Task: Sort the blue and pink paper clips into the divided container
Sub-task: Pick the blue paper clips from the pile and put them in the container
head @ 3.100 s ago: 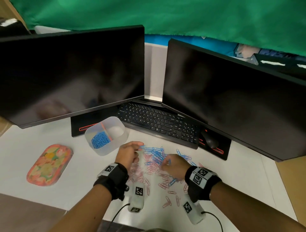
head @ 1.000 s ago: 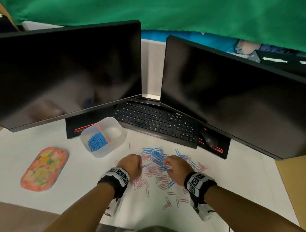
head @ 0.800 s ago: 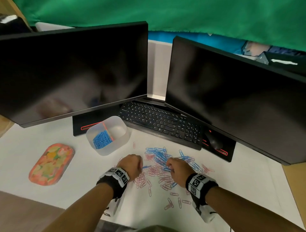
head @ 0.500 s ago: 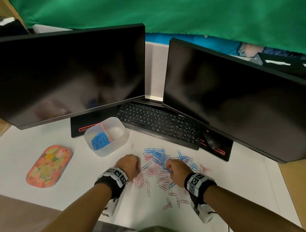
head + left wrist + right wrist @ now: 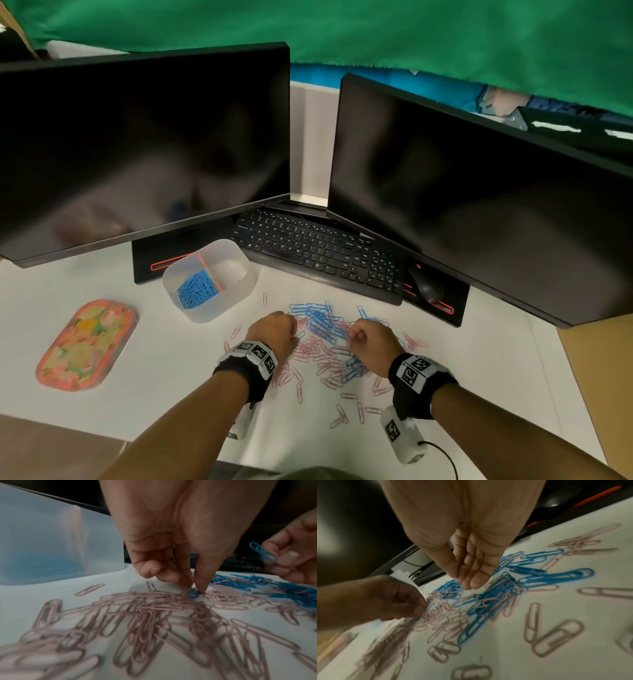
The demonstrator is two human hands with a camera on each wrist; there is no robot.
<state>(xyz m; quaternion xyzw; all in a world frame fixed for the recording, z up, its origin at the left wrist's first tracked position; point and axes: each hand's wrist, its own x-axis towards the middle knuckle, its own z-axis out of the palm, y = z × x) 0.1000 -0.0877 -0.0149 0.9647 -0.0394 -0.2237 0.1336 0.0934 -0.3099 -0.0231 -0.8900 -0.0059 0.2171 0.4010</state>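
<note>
A mixed pile of blue and pink paper clips [image 5: 325,337] lies on the white desk. My left hand [image 5: 279,334] is at the pile's left edge. In the left wrist view its thumb and fingertips [image 5: 194,588] pinch one blue paper clip [image 5: 193,595] that lies among pink clips [image 5: 145,615]. My right hand [image 5: 363,339] hovers over the pile's right part, its fingers curled [image 5: 462,578] round blue clips [image 5: 260,550]. The translucent divided container [image 5: 239,298] stands to the upper left; blue clips [image 5: 197,291] fill its left compartment, and the right compartment looks bare.
A black keyboard [image 5: 318,250] and a mouse [image 5: 426,287] lie behind the pile under two dark monitors [image 5: 137,144]. A flowery orange tray [image 5: 85,346] lies at the far left. Loose pink clips [image 5: 346,411] are scattered toward the desk's front edge.
My left hand has come back from the container's side to the pile's left edge. Over the last second both hands have stayed at the pile, shifting only slightly.
</note>
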